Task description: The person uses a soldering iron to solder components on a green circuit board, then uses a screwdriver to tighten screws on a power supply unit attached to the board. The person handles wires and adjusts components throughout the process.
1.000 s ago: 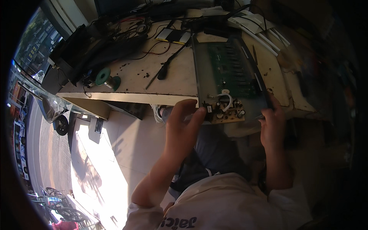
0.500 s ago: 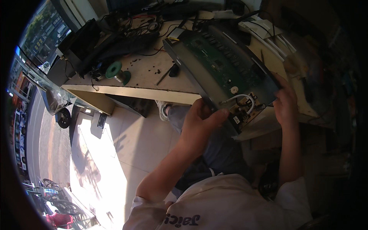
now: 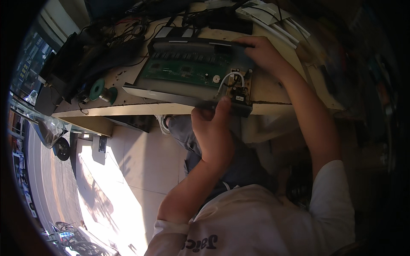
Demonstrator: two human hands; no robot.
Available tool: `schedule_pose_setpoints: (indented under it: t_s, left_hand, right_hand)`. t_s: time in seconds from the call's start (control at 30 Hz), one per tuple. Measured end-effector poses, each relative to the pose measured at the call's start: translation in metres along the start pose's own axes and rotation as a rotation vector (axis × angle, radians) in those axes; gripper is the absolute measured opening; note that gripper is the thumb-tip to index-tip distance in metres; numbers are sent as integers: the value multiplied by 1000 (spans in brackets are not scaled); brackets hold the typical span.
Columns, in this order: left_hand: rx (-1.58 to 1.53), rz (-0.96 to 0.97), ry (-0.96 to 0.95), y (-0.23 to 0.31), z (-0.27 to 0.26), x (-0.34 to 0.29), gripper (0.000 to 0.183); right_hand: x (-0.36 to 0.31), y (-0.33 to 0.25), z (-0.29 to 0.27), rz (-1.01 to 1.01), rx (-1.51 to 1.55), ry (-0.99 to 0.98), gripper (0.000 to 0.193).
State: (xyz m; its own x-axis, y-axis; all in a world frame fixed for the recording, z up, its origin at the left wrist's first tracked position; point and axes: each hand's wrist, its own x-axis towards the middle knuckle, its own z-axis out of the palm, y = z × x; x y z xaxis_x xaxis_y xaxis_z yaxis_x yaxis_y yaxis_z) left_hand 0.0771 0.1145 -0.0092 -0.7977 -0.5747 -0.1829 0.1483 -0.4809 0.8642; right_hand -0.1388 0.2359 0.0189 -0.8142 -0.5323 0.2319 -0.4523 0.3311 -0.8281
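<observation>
I have the left hand (image 3: 213, 134) pinching the near wall of a shallow dark metal case (image 3: 158, 93), thumb laid over the top and the other fingers curled on the outer side; their tips are hidden from me. My right hand (image 3: 265, 51) is at the case's far right corner, beyond and to the right of the left one, its fingers bent over the edge; how firmly they press I cannot tell.

The case stretches from between my two hands out to the left. It sits over the table (image 3: 128, 112), its near right corner jutting past the front edge; I can't tell how much of it rests on the surface. Inside, just beyond the left thumb, is a tan circuit board (image 3: 247, 83) with small components, and a white cable (image 3: 222, 81) arches over it. Left of that, farther from the left hand, lies a green circuit board (image 3: 175, 70) with a row of dark blocks along its far side.

Well to the left of the left hand I see a green spool (image 3: 97, 89) standing near the table edge. A black and silver flat piece (image 3: 175, 32) lies just beyond the case, and some white strips (image 3: 275, 32) lie beyond the right hand.
</observation>
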Motion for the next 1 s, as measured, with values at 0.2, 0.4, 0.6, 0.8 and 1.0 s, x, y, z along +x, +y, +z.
schedule_pose_setpoints:
  t_s: [0.2, 0.4, 0.6, 0.8, 1.0]
  left_hand:
    - [113, -38, -94, 0, 7, 5, 34]
    - [534, 50, -266, 11, -34, 9, 24]
    - [1168, 1307, -352, 36, -33, 36, 47]
    - [1219, 1139, -669, 43, -23, 54, 38]
    - [1257, 960, -771, 57, -10, 54, 36]
  right_hand:
    - [16, 18, 2, -53, -90, -13, 42]
    - [7, 8, -7, -312, -462, 134, 34]
    - [-30, -37, -31, -198, -398, -324, 35]
    - [-27, -27, -29, -432, -396, -333, 35]
    - [-29, -1, -27, -454, -299, -260, 31]
